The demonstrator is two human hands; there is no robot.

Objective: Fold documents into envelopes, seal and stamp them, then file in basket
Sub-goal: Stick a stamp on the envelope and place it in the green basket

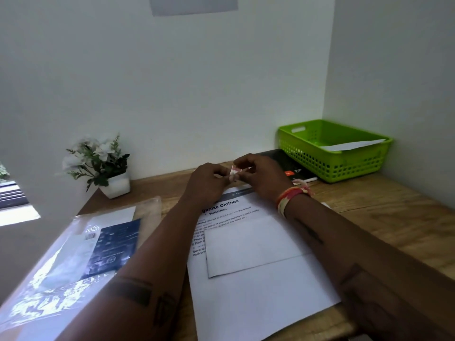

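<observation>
Stamp (probably) pinched by both hands, above envelope.

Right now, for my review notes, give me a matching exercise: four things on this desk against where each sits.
Things:
1. stamp
2. green basket
3. envelope
4. potted plant

Places:
A. far right corner
B. flat on the printed sheet
C. pinched between both hands
D. far left, by the wall

Pairs: 1-C, 2-A, 3-B, 4-D

The person's forearms are bare, with dark tattoo marks on both. The right wrist, nearer the green basket, wears red, orange and cream thread bands.
</observation>
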